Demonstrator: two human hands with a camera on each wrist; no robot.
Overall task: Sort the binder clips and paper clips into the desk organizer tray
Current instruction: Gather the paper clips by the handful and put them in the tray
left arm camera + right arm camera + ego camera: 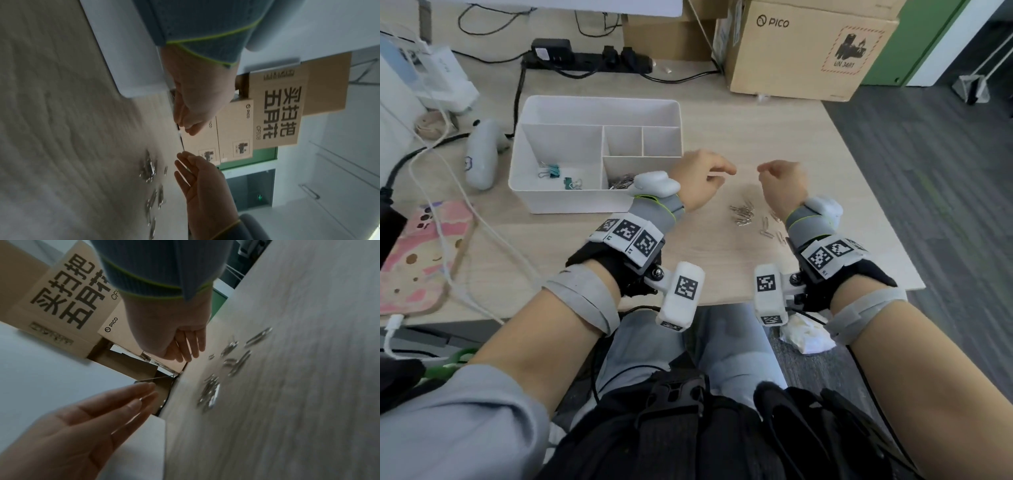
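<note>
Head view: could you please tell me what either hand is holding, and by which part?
Nothing visible: left hand and right hand hover open near loose silver paper clips.

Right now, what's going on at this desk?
A person is sorting clips into a white organizer tray. Teal binder clips lie in its large front compartment, and a heap of paper clips in the compartment beside it. More loose paper clips remain on the desk. The left hand and right hand hover above them, fingers relaxed, holding nothing.
</note>
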